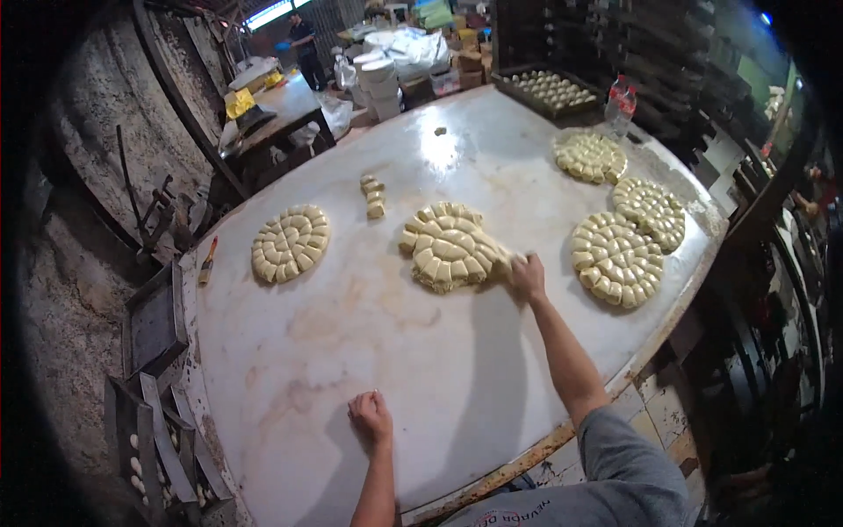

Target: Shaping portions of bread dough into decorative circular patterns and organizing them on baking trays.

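Near the middle of the white-topped table [299, 386] lies a round of scored dough [448, 248], cut into many segments. My right hand [528, 277] is closed on a strip of dough drawn out from its right edge. My left hand [372, 416] is curled into a fist low over the near part of the table, apart from the dough; what it holds, if anything, is hidden. Left of the middle round sits a smoother scored round [291, 243]. Behind them lies a short row of dough pieces [373, 197]. Three more rounds [617, 260] are grouped at the right.
A brush [208, 262] lies by the left edge. Metal trays [156, 318] stand beside that edge, with dough pieces in the lower ones. At the far right are a tray of dough balls [551, 91] and plastic bottles [624, 105]. Another person [305, 48] stands in the background.
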Demonstrator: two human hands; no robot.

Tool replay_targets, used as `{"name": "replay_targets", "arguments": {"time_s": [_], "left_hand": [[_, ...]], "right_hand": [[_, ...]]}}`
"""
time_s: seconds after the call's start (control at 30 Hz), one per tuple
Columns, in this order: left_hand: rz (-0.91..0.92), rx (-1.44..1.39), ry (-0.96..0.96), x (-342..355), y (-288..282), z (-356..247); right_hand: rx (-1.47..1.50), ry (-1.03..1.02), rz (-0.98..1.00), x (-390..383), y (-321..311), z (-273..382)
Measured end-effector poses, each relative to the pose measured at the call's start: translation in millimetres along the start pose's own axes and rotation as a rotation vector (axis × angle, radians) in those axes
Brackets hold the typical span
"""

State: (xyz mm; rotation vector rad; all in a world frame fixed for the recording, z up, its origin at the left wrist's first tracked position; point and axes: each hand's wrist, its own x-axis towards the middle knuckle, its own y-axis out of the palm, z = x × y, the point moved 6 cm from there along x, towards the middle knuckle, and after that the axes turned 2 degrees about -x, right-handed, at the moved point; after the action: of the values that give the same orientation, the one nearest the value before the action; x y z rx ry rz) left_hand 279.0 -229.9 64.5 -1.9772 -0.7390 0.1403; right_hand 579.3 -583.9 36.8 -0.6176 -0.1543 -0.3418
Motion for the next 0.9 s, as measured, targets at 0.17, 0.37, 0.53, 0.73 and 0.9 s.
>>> {"name": "replay_targets", "arguments": {"time_s": [0.17,0.37,0.53,0.73,0.9], "left_hand": [[0.064,-0.392,0.130,-25,16,0],[0.360,-1.003,0.034,-88,3,36],[0.315,-0.950,0.125,-120,-17,88],[0.286,-1.160,-0.085,-117,-61,132],[0.258,-1.250,-0.431,-140,-85,156]], "right_hand": [[0.198,0.217,-0.159,-109,-34,-51],[1.223,0.972,0.339,-329,25,22],[1.062,0.837,0.799,-451,47,155],[0.956,0.552,0.704,-399,26,166],[1.064,0.563,0.431,-345,-28,112]]}}
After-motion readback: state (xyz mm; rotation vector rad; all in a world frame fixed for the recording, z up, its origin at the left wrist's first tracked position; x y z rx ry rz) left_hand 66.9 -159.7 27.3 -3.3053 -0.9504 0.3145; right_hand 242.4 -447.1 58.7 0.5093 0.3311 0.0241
